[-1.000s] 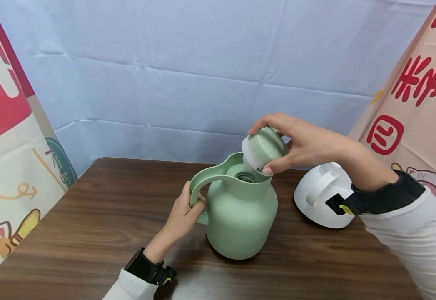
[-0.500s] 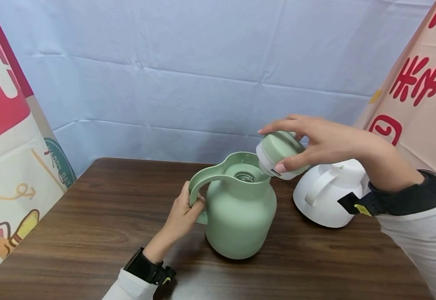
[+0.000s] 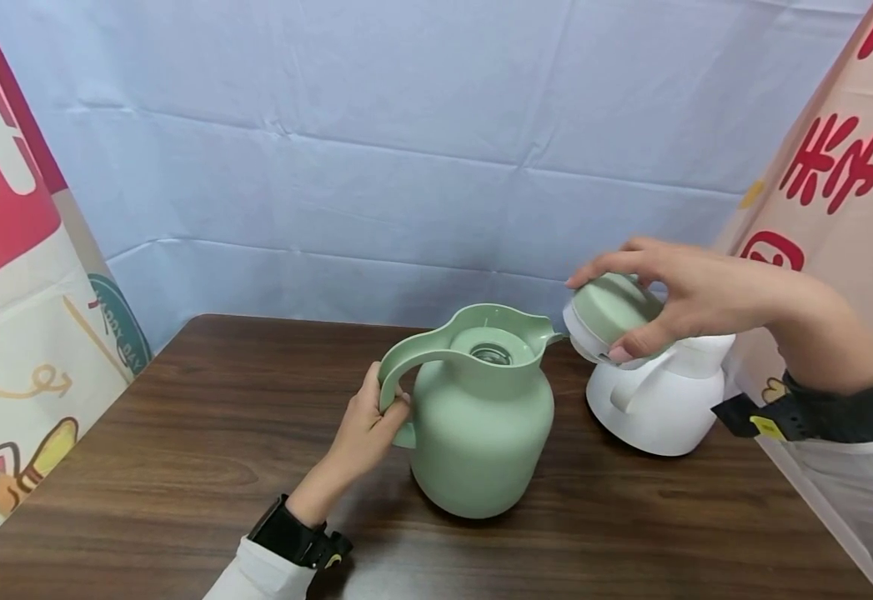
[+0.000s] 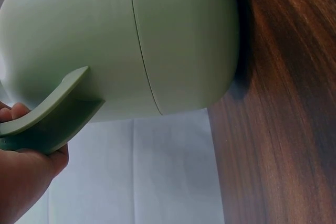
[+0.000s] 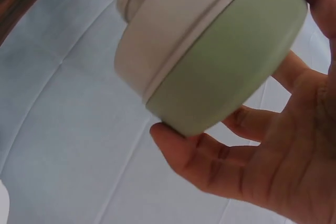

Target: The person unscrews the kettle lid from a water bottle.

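A pale green thermos jug stands upright on the wooden table, its round mouth uncovered and its spout pointing right. My left hand grips the jug's handle, fingers wrapped round it in the left wrist view. Off to the right of the spout, my right hand holds the green and white lid in the air, tilted with its white underside toward the left. Thumb and fingers pinch the green rim of the lid in the right wrist view.
Behind the raised lid stands a white jug-like vessel with a handle, partly hidden by the lid and hand. The brown table ends at a pale blue cloth backdrop. Printed curtains hang at both sides.
My right hand has carried the lid rightward, from above the jug's mouth to past its spout and in front of the white vessel. The left hand and the jug have stayed put.
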A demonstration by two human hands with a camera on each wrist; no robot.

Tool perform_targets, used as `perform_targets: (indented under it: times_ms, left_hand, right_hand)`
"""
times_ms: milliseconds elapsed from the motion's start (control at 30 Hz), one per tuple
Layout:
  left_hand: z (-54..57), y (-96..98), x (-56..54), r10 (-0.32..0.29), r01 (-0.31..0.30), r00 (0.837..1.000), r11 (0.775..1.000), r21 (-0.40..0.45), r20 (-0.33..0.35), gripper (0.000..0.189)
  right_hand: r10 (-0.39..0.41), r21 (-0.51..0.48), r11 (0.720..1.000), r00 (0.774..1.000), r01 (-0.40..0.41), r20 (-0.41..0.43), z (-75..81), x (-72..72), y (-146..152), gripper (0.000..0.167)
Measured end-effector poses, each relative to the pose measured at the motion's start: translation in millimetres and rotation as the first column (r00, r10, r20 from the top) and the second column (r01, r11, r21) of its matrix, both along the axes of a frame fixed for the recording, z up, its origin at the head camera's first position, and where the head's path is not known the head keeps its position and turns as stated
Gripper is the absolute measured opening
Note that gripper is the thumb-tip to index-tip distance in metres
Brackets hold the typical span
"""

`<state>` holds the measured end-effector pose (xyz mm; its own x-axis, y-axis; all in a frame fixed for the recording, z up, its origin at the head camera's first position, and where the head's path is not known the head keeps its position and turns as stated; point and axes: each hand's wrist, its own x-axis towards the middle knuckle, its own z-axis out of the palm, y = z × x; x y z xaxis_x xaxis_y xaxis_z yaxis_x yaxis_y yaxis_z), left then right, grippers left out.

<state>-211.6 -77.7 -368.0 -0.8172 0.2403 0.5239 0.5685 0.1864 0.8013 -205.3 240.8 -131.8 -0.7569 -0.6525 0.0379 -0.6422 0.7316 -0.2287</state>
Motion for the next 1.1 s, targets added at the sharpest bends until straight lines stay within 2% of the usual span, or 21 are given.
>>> perform_targets:
  times_ms: [267,600,700,867,900,967,1000,1100]
  left_hand:
    - [0.3,-0.4,1.6,-0.007,0.007,1.000,1.000,0.004,0.008,0.007]
    - [2.1,-0.6,2.4,-0.014,0.014,1.000,1.000,-0.002,0.011,0.003]
    - [0.9,-0.8,1.6,-0.018,0.018,1.000,1.000,-0.001,-0.005,0.005]
    - [-0.9,-0.3,-0.4,-0.019,0.018,0.999,1.000,-0.007,-0.038,0.006]
    - [-1.0,-0.2,-0.7,-0.018,0.018,0.999,1.000,-0.008,-0.040,0.007]
    - [-0.8,0.1,-0.9,-0.019,0.018,0.999,1.000,-0.006,-0.042,0.008]
    - [-0.5,0.3,-0.7,-0.019,0.019,0.999,1.000,-0.003,-0.040,0.007]
    - [13.6,2.5,9.4,-0.018,0.018,1.000,1.000,-0.006,-0.006,0.004]
  right_hand:
    - [-0.047,-0.001,0.999,0.995,0.047,0.085,-14.8,-4.3,15.7,0.064]
    - [-0.096,0.050,0.995,0.973,0.087,0.209,-37.3,-7.5,23.6,0.062]
    - [-0.104,0.070,0.993,0.971,0.090,0.217,-39.8,-7.5,24.8,0.063]
    - [-0.164,0.144,0.981,0.955,0.131,0.247,-39.5,-9.0,24.5,0.071]
    - [-0.175,0.163,0.977,0.949,0.135,0.263,-38.6,-9.4,24.4,0.071]
    - [-0.197,0.172,0.975,0.917,0.144,0.348,-36.6,-10.7,24.4,0.071]
    - [-0.202,0.165,0.975,0.896,0.147,0.395,-35.6,-11.1,25.0,0.070]
    - [-0.203,0.083,0.979,0.825,0.188,0.527,-34.8,-11.4,30.3,0.062]
